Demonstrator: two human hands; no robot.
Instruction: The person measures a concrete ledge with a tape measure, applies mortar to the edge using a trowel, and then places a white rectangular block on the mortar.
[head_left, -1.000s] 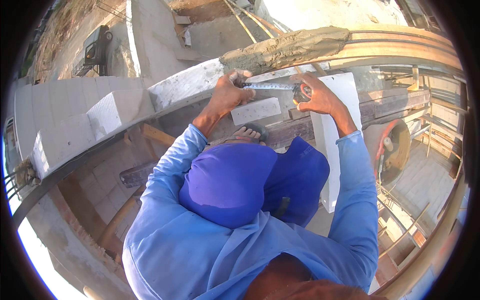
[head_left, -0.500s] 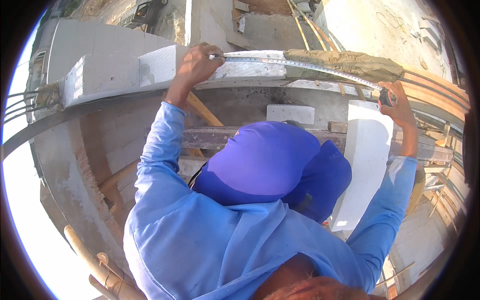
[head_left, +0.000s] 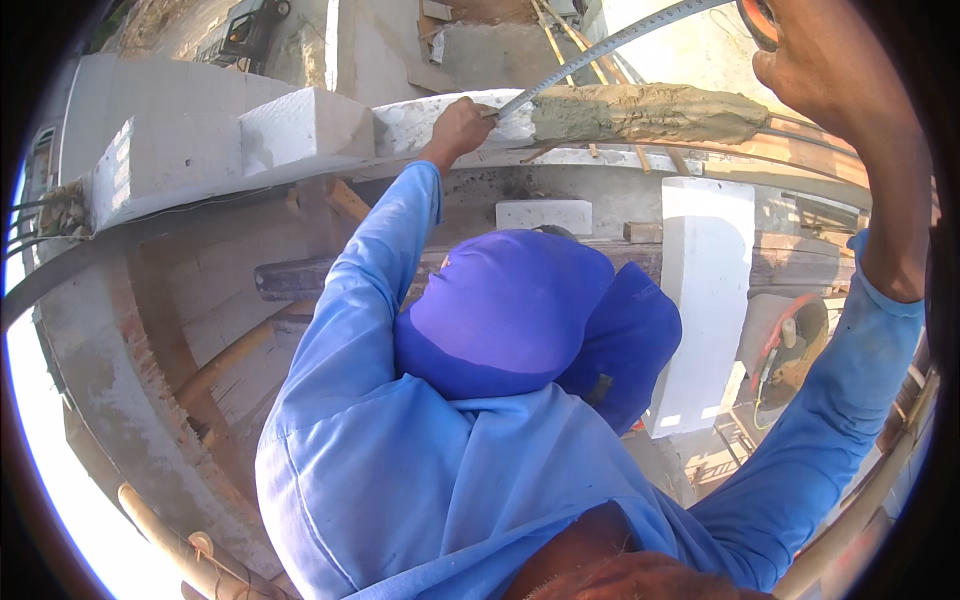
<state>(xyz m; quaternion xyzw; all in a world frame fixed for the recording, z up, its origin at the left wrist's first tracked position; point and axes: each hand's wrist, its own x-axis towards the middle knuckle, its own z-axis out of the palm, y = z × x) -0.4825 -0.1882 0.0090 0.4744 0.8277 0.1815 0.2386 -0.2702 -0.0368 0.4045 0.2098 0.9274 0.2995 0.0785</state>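
Observation:
My left hand (head_left: pixel 462 130) is closed on the end of a tape measure's blade, low against the top of the white block course (head_left: pixel 400 120). From there the pulled-out metal blade (head_left: pixel 610 42) slants up to the right, above the wall. At the upper right, my raised right hand (head_left: pixel 825 65) grips the tape measure case (head_left: pixel 758 20), which is partly cut off by the picture's top edge. Grey wet mortar (head_left: pixel 650 113) lies along the wall top, just right of the left hand and below the blade.
A long white block (head_left: pixel 705 300) stands to the right of my bent legs (head_left: pixel 510 310). A smaller white block (head_left: pixel 545 215) rests beyond my knees beside a timber plank (head_left: pixel 290 280). A bucket (head_left: pixel 785 345) is at the right. Steel bars (head_left: pixel 815 140) stick out past the mortar.
My right hand has lifted the tape case up and away from the wall. My left hand has slid right along the wall top with the blade's end. The bucket has come into view.

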